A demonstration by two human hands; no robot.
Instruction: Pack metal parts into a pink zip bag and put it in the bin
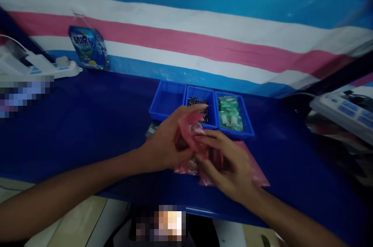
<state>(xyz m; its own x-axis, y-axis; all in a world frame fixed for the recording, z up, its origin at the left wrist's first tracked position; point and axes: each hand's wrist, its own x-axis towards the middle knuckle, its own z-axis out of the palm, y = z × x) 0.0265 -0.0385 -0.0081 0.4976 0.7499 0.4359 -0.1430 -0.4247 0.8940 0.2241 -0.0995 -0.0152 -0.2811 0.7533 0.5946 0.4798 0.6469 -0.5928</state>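
Note:
Near the middle of the blue table, my left hand [166, 142] is wrapped round a crumpled pink plastic bag [189, 130]. The fingers of my right hand [230, 165] pinch the same bag from the right side. What lies inside the bag cannot be made out. More pink plastic [256, 169] lies flat on the table, beneath and to the right of my right hand, partly hidden by it. Just behind my hands stand three blue bins: an empty left one [169, 99], a middle one with dark screws [198, 101], and a right one with green packets [230, 112].
A blue pouch [89, 48] leans against the striped sheet at the back left. White power strips lie at the left [55, 66] and the right [345, 111]. A small greyish item [152, 129] sits by the left bin. The table's front edge [204, 212] is near.

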